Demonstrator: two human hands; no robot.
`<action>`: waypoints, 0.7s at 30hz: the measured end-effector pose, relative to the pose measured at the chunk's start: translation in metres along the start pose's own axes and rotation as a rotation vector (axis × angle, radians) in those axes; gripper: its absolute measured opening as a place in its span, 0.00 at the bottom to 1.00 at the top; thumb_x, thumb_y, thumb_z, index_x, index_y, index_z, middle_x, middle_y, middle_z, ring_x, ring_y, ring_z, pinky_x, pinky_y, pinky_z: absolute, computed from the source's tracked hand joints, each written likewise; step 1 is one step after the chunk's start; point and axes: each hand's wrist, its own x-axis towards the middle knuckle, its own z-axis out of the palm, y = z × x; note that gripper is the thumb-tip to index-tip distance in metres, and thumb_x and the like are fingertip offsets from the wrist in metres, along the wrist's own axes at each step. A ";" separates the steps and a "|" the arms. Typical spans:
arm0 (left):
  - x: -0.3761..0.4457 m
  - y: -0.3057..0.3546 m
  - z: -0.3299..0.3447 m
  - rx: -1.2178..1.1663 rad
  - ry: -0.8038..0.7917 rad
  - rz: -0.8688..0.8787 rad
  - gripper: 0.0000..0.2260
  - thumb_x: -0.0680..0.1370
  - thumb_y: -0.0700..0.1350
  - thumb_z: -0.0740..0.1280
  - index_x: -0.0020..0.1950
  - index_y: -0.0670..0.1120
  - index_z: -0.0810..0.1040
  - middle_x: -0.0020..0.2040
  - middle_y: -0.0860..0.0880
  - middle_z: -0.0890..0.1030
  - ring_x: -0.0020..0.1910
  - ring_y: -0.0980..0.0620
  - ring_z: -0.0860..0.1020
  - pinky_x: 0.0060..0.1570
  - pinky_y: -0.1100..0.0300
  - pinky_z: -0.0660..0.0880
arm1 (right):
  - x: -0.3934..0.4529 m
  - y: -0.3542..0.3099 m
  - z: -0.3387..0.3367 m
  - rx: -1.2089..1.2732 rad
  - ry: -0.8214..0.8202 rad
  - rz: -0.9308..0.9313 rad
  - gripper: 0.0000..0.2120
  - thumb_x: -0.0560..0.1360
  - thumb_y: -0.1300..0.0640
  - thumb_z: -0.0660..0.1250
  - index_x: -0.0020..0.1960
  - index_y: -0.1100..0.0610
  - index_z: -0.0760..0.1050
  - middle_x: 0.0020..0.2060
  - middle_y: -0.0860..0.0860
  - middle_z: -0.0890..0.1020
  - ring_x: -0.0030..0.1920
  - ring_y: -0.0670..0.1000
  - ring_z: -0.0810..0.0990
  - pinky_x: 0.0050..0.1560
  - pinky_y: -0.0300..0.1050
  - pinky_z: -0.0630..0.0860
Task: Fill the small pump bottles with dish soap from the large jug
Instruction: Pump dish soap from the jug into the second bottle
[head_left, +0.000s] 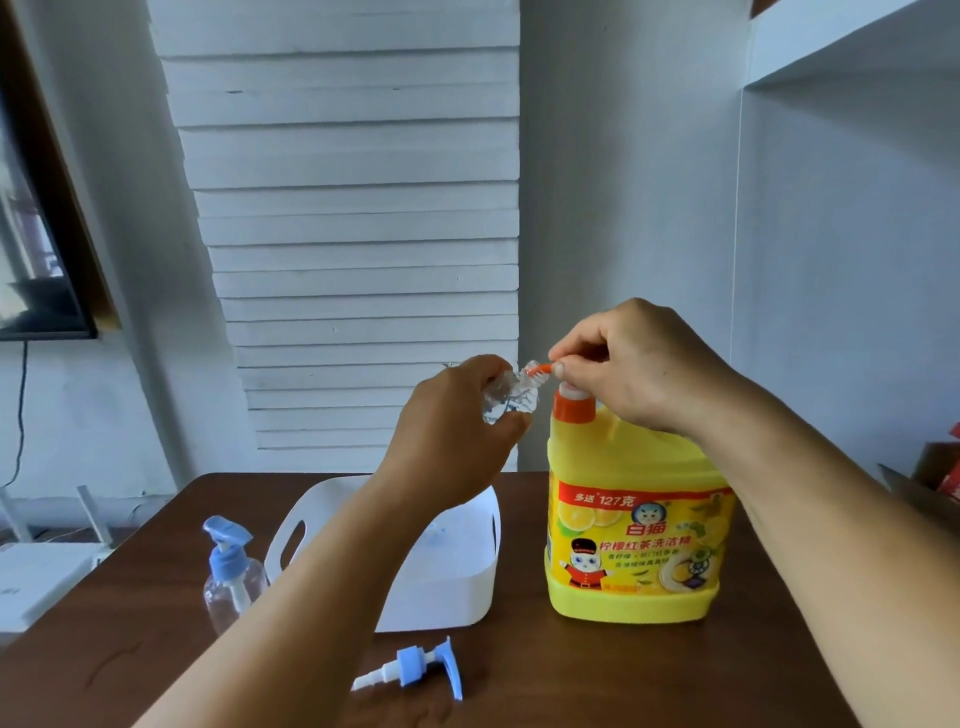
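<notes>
Fingers of left hand (457, 415) grasp tilted bottle (506, 397), mouth toward jug's nozzle (540, 369), pinched by right hand (631, 364).

L hand (457, 431) grips clear bottle (506, 397) — R hand (634, 364) on jug (636, 519) pump.

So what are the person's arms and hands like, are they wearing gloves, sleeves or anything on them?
Nothing is worn as far as the view shows. The left hand and right hand are both bare, with no gloves, rings or watch in sight. Both forearms are bare too, right down to the picture's lower edge, so no sleeve shows.
</notes>
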 end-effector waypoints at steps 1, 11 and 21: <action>-0.001 0.000 0.000 -0.004 0.000 0.000 0.10 0.72 0.50 0.68 0.53 0.52 0.76 0.44 0.54 0.81 0.41 0.52 0.77 0.38 0.61 0.71 | 0.000 -0.001 -0.001 0.003 -0.016 0.002 0.06 0.73 0.54 0.68 0.48 0.52 0.82 0.37 0.43 0.79 0.34 0.38 0.74 0.32 0.31 0.64; 0.001 0.000 -0.002 -0.009 0.014 0.014 0.10 0.72 0.49 0.68 0.52 0.52 0.76 0.43 0.54 0.81 0.39 0.53 0.76 0.35 0.66 0.68 | 0.002 -0.001 -0.002 -0.008 0.009 0.009 0.07 0.73 0.54 0.68 0.49 0.52 0.82 0.35 0.42 0.77 0.35 0.39 0.73 0.32 0.31 0.64; 0.004 0.003 -0.003 -0.032 0.031 0.019 0.10 0.72 0.49 0.68 0.52 0.51 0.76 0.45 0.54 0.82 0.40 0.53 0.77 0.35 0.67 0.68 | 0.005 -0.001 -0.011 0.006 0.003 -0.005 0.05 0.73 0.53 0.68 0.47 0.50 0.82 0.33 0.38 0.77 0.34 0.40 0.77 0.31 0.32 0.65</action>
